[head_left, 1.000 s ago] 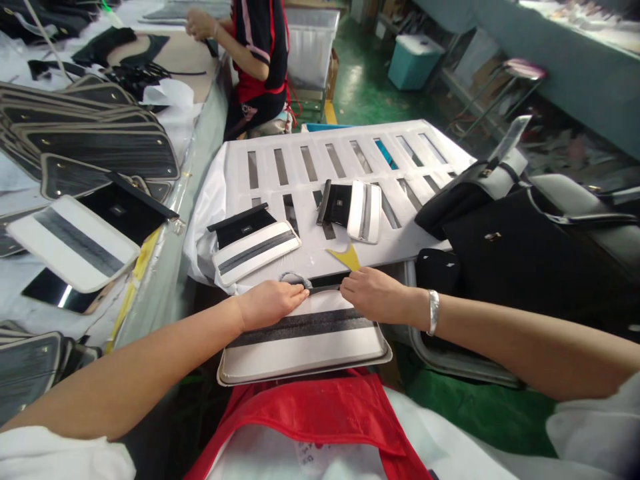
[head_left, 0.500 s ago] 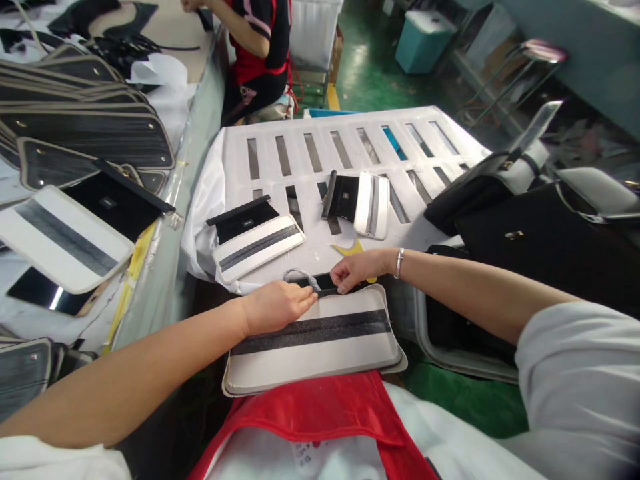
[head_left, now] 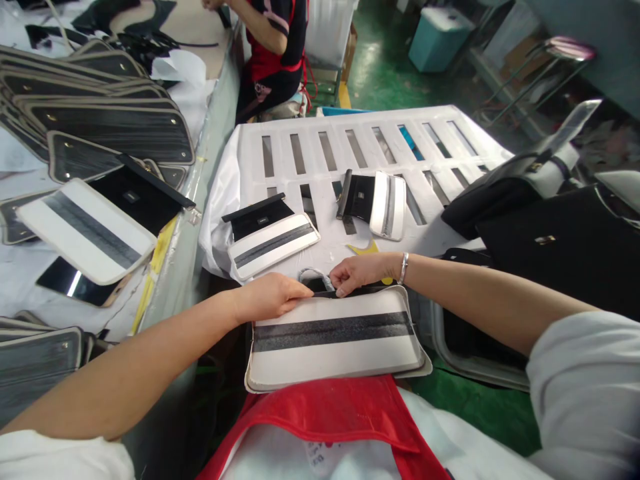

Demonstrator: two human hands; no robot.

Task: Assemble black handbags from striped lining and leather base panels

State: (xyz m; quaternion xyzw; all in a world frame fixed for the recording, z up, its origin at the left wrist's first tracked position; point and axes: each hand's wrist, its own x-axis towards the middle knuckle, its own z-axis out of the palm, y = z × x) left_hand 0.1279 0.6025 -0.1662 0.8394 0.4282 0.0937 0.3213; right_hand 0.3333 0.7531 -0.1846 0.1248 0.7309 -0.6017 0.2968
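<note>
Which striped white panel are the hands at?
The panel nearest the red apron, left hand and right hand at its upper edge; the others lie untouched.

In the upper middle of the frame, you see a green floor (head_left: 357, 88) with a soft shine. Toward the upper right, you find a teal box (head_left: 434, 50) and a round stool (head_left: 570, 48). A long desk (head_left: 213, 137) occupies your left side.

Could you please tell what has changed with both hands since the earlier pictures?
The right hand and left hand have both shifted left along the upper edge of the striped panel. Both remain at that edge. The smaller striped pieces beyond stay put.
</note>
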